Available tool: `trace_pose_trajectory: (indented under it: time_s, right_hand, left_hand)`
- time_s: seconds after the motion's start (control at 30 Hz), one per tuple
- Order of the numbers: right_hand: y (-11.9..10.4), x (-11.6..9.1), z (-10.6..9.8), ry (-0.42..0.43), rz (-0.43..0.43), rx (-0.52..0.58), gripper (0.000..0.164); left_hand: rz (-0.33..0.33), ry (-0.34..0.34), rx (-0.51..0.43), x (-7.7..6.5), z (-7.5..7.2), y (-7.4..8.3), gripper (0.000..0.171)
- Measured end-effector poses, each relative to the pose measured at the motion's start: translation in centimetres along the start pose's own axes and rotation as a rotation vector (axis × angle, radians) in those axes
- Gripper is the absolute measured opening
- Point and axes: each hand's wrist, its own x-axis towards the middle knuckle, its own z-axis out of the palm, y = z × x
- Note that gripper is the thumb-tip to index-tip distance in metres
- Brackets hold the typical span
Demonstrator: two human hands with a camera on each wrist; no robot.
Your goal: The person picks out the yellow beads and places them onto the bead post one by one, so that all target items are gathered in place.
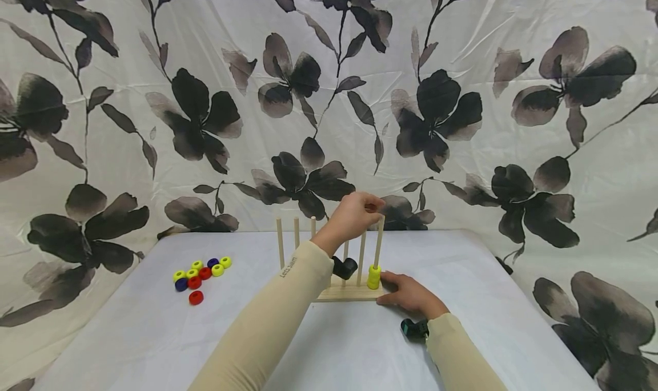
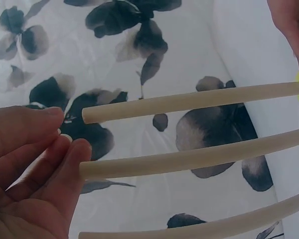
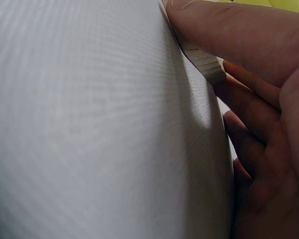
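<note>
A wooden peg stand (image 1: 341, 294) with a row of upright pegs is on the table. Yellow rings (image 1: 374, 278) sit stacked at the foot of its rightmost peg (image 1: 379, 242). My left hand (image 1: 356, 215) hovers at the top of that peg, thumb and fingers bent. In the left wrist view, the fingertips (image 2: 72, 144) hold nothing and are close to the bare peg tips. With my right hand (image 1: 411, 295) I grip the right end of the stand's base (image 3: 207, 64), thumb in front and fingers behind.
A loose group of yellow, red and dark blue rings (image 1: 194, 282) lies on the left of the white-covered table (image 1: 360, 345). Floral cloth (image 1: 329, 123) hangs behind the table. My left forearm (image 1: 277, 317) crosses in front of the stand and hides some pegs.
</note>
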Motion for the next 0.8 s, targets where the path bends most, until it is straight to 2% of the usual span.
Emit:
trace_pose_trajectory:
  time_s: [0.43, 0.8]
  right_hand:
    - [0.0, 0.0, 0.0, 0.005, -0.008, 0.001, 0.072]
    - [0.1, 0.0, 0.0, -0.007, -0.006, 0.003, 0.074]
  left_hand:
    - [-0.009, 0.062, -0.032, -1.6, -2.7, -0.7, 0.027]
    - [0.001, 0.181, 0.055, -3.4, -5.6, -2.3, 0.028]
